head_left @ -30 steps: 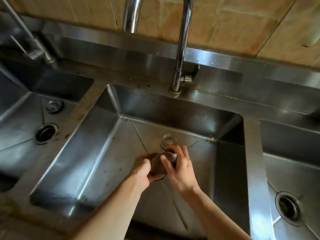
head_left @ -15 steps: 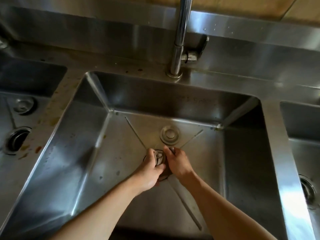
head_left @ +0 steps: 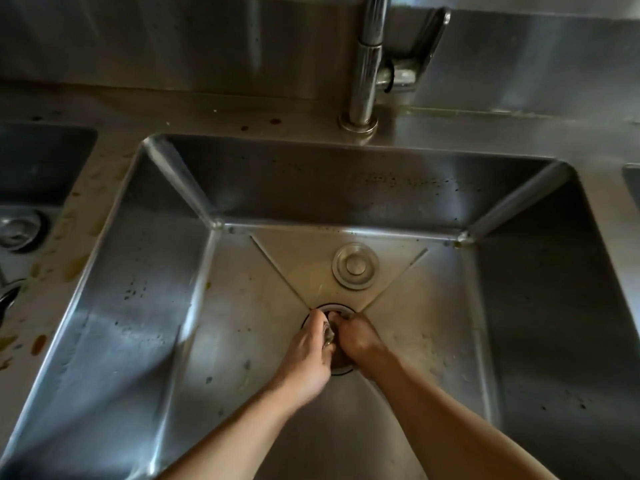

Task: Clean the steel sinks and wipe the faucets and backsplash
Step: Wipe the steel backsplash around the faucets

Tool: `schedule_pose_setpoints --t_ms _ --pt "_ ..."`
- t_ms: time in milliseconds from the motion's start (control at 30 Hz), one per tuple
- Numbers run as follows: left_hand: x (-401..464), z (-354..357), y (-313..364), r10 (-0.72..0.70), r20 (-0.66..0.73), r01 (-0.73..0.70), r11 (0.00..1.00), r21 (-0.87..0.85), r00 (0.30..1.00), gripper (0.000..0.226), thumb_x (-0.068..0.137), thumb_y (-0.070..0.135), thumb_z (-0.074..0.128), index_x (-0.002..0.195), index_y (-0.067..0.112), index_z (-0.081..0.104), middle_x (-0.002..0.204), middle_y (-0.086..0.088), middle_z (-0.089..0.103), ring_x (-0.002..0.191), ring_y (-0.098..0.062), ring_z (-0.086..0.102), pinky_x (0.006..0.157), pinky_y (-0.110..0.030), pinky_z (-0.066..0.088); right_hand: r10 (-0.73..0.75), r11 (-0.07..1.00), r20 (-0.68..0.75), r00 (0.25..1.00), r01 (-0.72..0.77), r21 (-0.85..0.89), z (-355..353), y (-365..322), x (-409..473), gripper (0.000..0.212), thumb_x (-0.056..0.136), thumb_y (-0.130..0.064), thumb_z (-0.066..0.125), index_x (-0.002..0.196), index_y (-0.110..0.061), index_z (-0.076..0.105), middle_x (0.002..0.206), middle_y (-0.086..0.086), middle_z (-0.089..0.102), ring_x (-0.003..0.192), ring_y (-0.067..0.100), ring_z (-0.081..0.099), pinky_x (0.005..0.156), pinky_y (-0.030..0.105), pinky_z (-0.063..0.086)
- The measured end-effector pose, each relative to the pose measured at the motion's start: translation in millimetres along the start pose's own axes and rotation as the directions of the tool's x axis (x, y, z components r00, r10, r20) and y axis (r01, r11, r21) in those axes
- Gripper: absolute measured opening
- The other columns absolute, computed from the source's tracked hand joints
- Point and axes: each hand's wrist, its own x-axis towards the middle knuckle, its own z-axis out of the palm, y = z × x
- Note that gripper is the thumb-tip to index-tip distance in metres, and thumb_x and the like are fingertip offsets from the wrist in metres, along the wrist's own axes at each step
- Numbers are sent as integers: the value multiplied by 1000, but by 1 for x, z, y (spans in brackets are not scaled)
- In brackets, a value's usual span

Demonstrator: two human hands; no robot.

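Note:
The middle steel sink [head_left: 145, 306] fills the view, its walls speckled with dark spots. Both my hands reach down to its drain opening [head_left: 341, 309] at the centre of the floor. My left hand [head_left: 311, 348] and my right hand [head_left: 356, 341] together grip a small round metal drain strainer [head_left: 328, 336], which sits at the drain and is mostly hidden between my fingers. A round steel stopper [head_left: 355, 265] lies on the sink floor just behind the drain. The chrome faucet [head_left: 367, 64] rises from the back ledge, with the steel backsplash [head_left: 173, 39] behind it.
A second sink [head_left: 34, 168] lies at the left with a round stopper [head_left: 17, 228] in it. The stained divider ledge [head_left: 69, 258] between them carries orange and brown spots. A corner of a third sink [head_left: 632, 181] shows at the right edge.
My hands lowered the strainer from above the sink floor down into the drain opening. The camera moved closer and tilted down, so the tiled wall left the view.

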Motion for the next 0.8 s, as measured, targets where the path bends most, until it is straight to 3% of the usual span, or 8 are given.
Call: schedule_pose_setpoints --t_ms 133,233,300,400,533,600,667,800 --pt "3 -5 -1 -5 -21 5 1000 -27 1000 9 98 11 44 99 17 38 77 5 42 68 -12 41 52 -17 28 2 993 60 998 -9 117 -4 -4 -12 38 101 -34 38 109 -7 64 100 10 61 93 26 57 68 27 44" --pt "5 -13 0 -170 25 168 926 -339 985 17 98 8 43 85 17 38 68 0 39 56 -13 37 45 -19 28 -6 981 155 988 -24 191 -23 -9 -32 44 99 -53 30 116 -20 54 106 12 61 81 23 59 54 22 47" --pt "3 -22 1 -314 144 335 725 -602 938 21 99 6 39 82 18 39 60 -3 41 42 -12 33 36 -15 20 -105 985 204 973 74 154 -35 -7 -45 43 97 -57 31 130 -33 45 128 11 57 96 23 63 75 32 56" --pt "-2 -35 6 -367 405 524 325 -787 837 25 99 7 31 80 17 43 49 -3 44 30 -8 30 33 -7 19 -399 916 195 896 400 32 -48 -2 -63 61 85 -68 45 140 -56 23 149 -8 33 133 12 37 113 34 31" --pt "-3 -40 17 -335 563 632 149 -760 756 28 95 18 31 72 10 46 44 -2 40 26 -7 28 31 -8 17 -642 749 81 762 646 -147 -40 3 -77 62 75 -68 52 126 -33 55 122 -6 56 110 3 54 96 16 40" --pt "-2 -35 22 -361 549 638 202 -743 754 32 97 20 32 70 12 47 45 -1 40 26 -6 27 31 -8 16 -643 766 -138 753 634 -107 -32 4 -80 27 83 -53 61 95 -28 65 89 -12 65 82 -4 60 75 12 44" --pt "2 -29 30 -424 421 583 401 -707 802 32 101 26 33 79 12 52 51 -4 45 29 -7 29 32 -9 17 -512 847 -278 812 531 -9 -26 0 -75 24 89 -43 60 71 -28 61 66 -14 62 65 -7 57 64 15 42" --pt "7 -15 35 -320 -166 257 913 -316 933 28 100 37 39 101 15 56 104 -12 64 83 -28 61 63 -25 44 -88 919 -156 984 141 368 -20 -17 -60 35 89 -40 54 71 -13 68 64 0 64 64 15 61 58 27 46"
